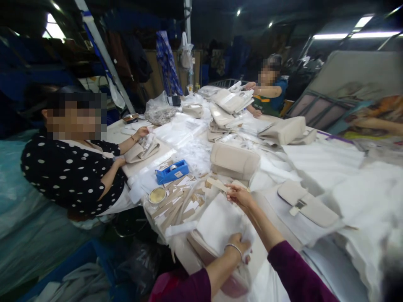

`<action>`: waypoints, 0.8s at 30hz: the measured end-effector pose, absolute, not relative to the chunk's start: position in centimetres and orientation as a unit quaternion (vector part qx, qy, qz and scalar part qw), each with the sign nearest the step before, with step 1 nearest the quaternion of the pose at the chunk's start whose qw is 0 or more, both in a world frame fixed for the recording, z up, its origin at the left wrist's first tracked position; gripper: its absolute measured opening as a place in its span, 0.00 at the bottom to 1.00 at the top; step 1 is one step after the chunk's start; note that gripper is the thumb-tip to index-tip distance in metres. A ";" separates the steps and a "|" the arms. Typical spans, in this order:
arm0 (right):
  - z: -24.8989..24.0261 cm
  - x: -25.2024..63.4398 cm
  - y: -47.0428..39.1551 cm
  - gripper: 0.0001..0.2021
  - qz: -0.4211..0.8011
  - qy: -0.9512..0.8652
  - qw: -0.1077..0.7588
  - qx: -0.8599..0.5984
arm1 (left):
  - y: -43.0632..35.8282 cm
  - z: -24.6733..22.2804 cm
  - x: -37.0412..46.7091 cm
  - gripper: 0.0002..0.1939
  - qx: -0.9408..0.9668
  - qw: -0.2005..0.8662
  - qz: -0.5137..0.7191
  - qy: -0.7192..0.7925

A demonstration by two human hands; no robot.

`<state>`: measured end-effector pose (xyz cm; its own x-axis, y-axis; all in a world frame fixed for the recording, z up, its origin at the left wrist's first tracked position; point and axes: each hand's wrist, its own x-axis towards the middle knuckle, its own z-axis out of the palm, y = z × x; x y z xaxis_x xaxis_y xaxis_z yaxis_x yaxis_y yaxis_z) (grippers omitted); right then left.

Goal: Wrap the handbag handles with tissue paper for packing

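Observation:
My right hand (239,195) pinches one end of a flat beige strip (218,184), raised above the table. Close to my body, my left hand (238,246), with a bracelet at the wrist, curls over a beige handbag (201,247). White padding (217,214) covers much of that bag, and some of the left fingers are hidden against it. To the right lies a beige bag flap with a buckle (307,203). Just beyond my right hand stands another beige bag (234,161).
Cardboard scraps and strips (181,201) surround a blue tape dispenser (172,171) and a round tin (157,195). A co-worker in a dotted top (72,163) handles a bag at left; another person (270,92) sits at the far side. Stacked bags (231,102) fill the table's middle.

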<state>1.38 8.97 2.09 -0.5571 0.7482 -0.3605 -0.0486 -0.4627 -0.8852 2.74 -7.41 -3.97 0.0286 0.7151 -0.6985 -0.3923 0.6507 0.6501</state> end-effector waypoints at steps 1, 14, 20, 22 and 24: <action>2.5 3.4 8.3 0.13 0.787 -0.402 0.264 -0.387 | -7.3 -3.9 2.7 0.20 0.166 0.687 0.387 0.592; 5.8 17.7 -1.1 0.11 0.913 -0.246 0.317 -0.073 | -6.6 -4.4 2.7 0.25 0.284 0.625 0.410 0.600; 5.7 19.1 -1.2 0.11 0.897 -0.284 0.323 -0.102 | -6.9 -3.8 2.9 0.25 0.276 0.636 0.420 0.586; 3.9 19.6 -1.3 0.11 0.880 -0.273 0.347 -0.178 | -7.0 -3.4 2.9 0.25 0.279 0.634 0.425 0.583; 1.2 20.2 -2.0 0.10 0.825 -0.254 0.392 -0.318 | -7.0 -3.1 2.8 0.25 0.287 0.631 0.431 0.578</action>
